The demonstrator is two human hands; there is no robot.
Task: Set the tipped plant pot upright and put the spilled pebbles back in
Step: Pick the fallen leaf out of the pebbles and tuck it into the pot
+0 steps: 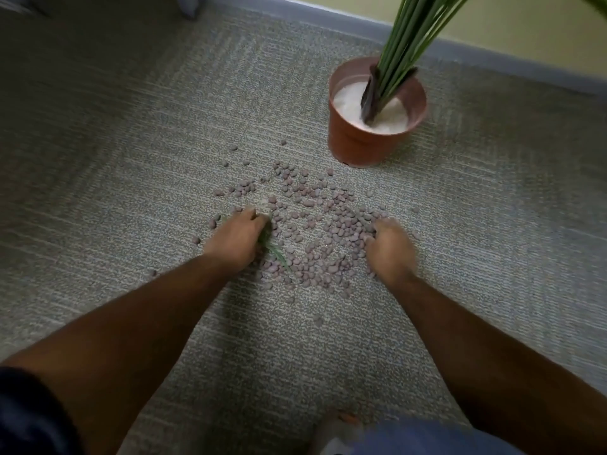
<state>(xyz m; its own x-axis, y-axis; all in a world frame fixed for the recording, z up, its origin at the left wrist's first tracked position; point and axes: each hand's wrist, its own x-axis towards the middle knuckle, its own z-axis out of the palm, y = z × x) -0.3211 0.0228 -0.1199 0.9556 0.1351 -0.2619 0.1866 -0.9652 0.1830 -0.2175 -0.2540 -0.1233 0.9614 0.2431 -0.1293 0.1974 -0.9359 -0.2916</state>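
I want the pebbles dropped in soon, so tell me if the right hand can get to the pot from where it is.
Probably yes. The right hand is down among the pebbles, and only open carpet lies between it and the upright pot. The stems lean away, leaving the near rim free.

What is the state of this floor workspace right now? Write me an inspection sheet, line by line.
Surface: grey carpet, lit unevenly.
Job's things: plant pot upright, white filling visible, green stems in it; pebbles scattered on the carpet in front of the pot.
Clutter: green leaf lying among the pebbles by the left hand.
Hands: left hand and right hand both down in the pebbles, fingers curled, gathering.
Cables: nothing seen.
Surroundings: skirting board, pale wall.
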